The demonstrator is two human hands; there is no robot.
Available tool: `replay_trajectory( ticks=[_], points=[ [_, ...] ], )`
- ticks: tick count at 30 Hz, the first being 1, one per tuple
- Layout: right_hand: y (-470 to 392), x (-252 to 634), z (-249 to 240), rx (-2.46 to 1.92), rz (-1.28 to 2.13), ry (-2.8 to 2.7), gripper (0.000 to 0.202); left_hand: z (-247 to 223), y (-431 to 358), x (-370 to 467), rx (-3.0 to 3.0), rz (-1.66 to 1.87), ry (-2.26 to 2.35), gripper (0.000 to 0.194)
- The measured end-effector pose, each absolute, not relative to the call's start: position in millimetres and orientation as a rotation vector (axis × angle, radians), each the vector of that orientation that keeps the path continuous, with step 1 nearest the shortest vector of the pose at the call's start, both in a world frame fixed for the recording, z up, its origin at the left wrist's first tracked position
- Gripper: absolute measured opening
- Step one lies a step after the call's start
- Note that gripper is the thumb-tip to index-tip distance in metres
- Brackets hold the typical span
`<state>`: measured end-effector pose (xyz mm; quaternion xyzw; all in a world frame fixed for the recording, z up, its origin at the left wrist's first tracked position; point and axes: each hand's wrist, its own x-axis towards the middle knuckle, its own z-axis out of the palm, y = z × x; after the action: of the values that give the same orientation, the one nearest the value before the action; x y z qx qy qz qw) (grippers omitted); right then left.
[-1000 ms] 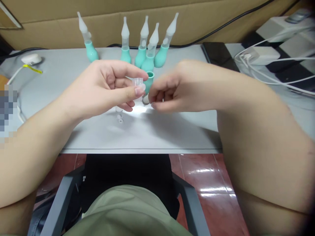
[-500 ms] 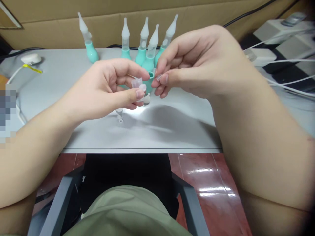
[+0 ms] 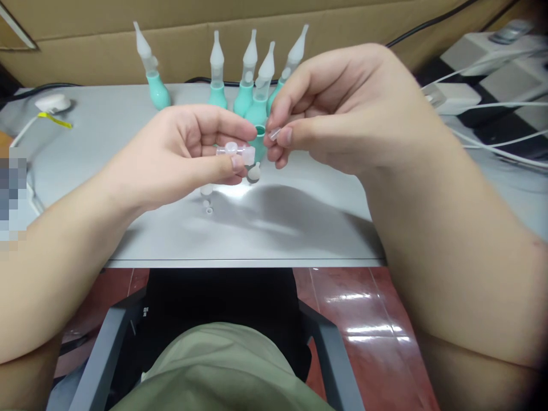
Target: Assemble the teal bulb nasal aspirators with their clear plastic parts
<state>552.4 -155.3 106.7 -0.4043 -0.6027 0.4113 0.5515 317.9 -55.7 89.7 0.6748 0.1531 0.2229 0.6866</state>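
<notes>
Two bare hands each had a small piece pinched above the grey desk [image 3: 278,240]. The left hand [image 3: 171,154] had thumb and fingers clamped on a transparent tube [image 3: 248,156], turned sideways in front of the teal bulb [image 3: 260,151] that had no top on it. The right hand [image 3: 342,125] pinched a tiny transparent piece [image 3: 274,135] between thumb and fingers, just beside that bulb's rim.

The tube looked light, stiff and rather slick, best taken around its barrel, leaving the ends free; the tiny piece seemed easy to drop and wanted a fingertip hold on its sides. The bulb looked soft and likely to dent if squeezed.

No brand or label showed on the parts; a small white marking [image 3: 145,311] on the black chair [image 3: 214,297] was too small to read.
</notes>
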Motion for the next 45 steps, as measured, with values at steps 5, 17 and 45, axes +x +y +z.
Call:
replay_trajectory(
  ticks=[5,17,45],
  points=[
    [-157.5,549.6,104.6,-0.939,0.983,-1.441,0.028,87.2,-53.0,318.8,1.541,0.501,0.292,0.026],
    [-156.0,549.5,101.4,-0.885,0.988,-1.471,0.028,87.5,-49.4,319.6,1.535,0.485,0.251,0.019],
    [-156.1,523.4,113.7,-1.156,0.887,-1.334,0.045,86.1,-50.1,321.6,1.482,0.582,0.308,0.024]
  ],
)
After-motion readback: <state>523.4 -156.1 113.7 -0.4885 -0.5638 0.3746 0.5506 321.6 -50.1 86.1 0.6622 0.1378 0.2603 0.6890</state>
